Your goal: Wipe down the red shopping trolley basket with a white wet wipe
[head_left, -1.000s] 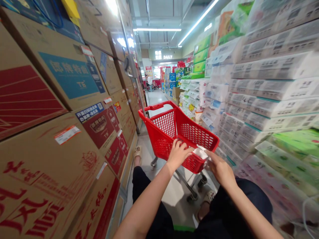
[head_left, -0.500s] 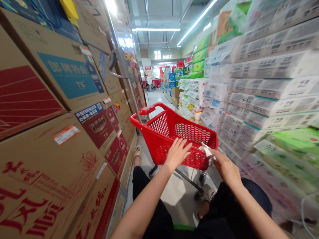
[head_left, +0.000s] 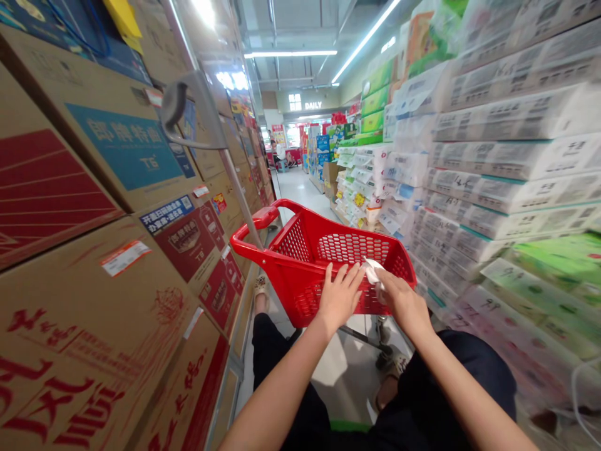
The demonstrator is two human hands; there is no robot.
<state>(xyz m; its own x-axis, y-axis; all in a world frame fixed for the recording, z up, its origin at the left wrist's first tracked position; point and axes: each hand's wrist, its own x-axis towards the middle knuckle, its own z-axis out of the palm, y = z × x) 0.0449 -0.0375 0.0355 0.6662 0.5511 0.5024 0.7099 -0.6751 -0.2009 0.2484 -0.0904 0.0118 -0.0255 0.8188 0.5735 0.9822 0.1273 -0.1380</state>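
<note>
Partly cut off by the view's edge, stacked cartons [head_left: 70, 269] stand left of the red cart [head_left: 291, 282]. A metal pole [head_left: 235, 188] rises at the cart's handle end, its foot hidden. The cart itself is glossy, its walls pierced with small openings, the near one partly covered by the hands. Over its near rim lies the left hand [head_left: 340, 297], palm down, fingers slightly apart, gripping nothing; whether it touches the rim is unclear. Just beside it, at that rim, a crumpled white cloth or tissue [head_left: 374, 270] is pinched in the right hand [head_left: 404, 304], which hides much of it. Right of the cart, wrapped packs [head_left: 507, 188] blur, their print mostly unreadable.
</note>
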